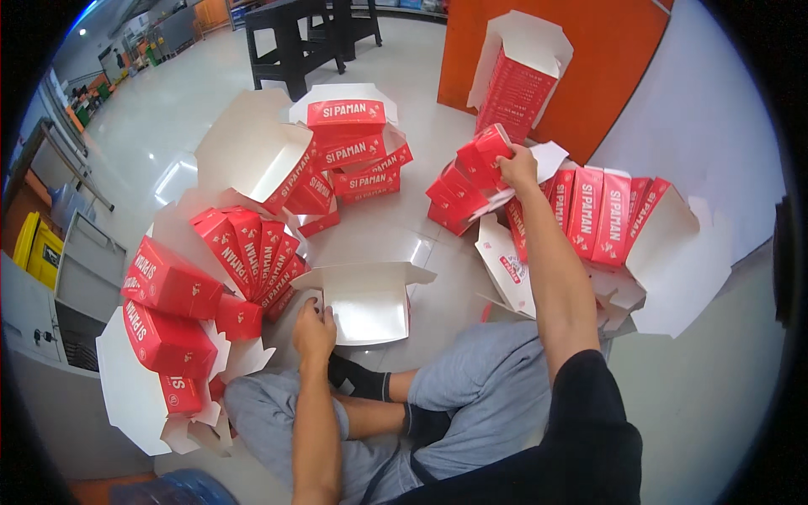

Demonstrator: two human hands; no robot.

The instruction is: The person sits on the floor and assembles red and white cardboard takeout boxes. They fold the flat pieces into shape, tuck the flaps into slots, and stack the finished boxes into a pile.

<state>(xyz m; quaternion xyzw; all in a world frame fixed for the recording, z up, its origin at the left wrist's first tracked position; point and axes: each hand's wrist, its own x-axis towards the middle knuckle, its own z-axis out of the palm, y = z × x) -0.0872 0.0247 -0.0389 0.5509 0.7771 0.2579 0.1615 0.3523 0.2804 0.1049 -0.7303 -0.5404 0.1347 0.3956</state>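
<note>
An open red-and-white cardboard food box (pixel 366 316), its white inside facing up and its flaps spread, sits on the floor before my crossed legs. My left hand (pixel 315 330) is closed at the box's left edge, thumb and fingers pinching its side. Further off to the right, my right hand (pixel 518 168) grips a red food box (pixel 482 156) by its right end. That box rests over other red boxes (pixel 454 195) on the floor. The palm side of my right hand is hidden.
Stacks of nested red boxes surround me: left (pixel 172 282), far middle (pixel 349 151) and right (pixel 593 215). A tall stack (pixel 518 88) stands by an orange panel (pixel 589 50). Black stools (pixel 290 46) are at the back, a grey cabinet (pixel 88 269) at the left.
</note>
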